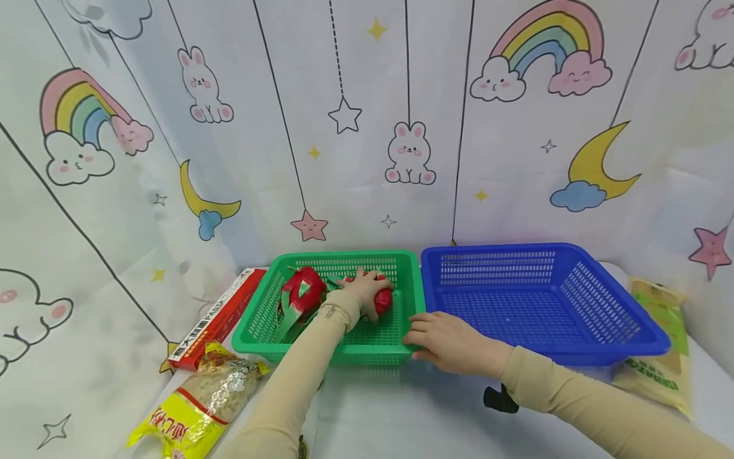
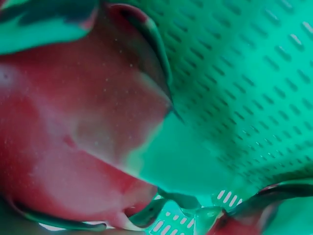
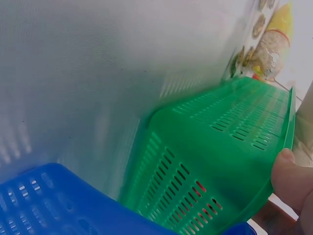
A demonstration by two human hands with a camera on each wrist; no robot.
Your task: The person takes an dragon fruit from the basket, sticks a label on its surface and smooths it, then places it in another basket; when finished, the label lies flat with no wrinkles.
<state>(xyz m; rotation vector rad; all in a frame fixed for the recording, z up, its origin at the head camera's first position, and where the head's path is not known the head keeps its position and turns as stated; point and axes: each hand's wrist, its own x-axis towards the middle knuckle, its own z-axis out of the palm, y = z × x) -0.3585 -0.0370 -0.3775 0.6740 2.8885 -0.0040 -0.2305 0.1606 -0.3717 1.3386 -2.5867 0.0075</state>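
A green basket (image 1: 367, 350) stands in front of me with red dragon fruits in it. My left hand (image 1: 362, 292) reaches inside and grips one dragon fruit (image 1: 383, 302), its fingers spread round the top. Another dragon fruit (image 1: 306, 288) with green scales lies at the basket's left side. In the left wrist view a dragon fruit (image 2: 73, 122) fills much of the picture, close to the camera; the fingers are barely visible there. My right hand (image 1: 453, 342) holds the basket's front right corner, fingers over the rim and the thumb (image 3: 286, 171) on the outer side.
A blue basket (image 1: 545, 350) adjoins the green one on the right. On the left lie a red pasta box (image 1: 220, 319) and a yellow clear-fronted bag (image 1: 201, 408). A yellow-green bag (image 1: 659, 344) lies at far right, and a small black object (image 1: 500, 400) shows below my right wrist.
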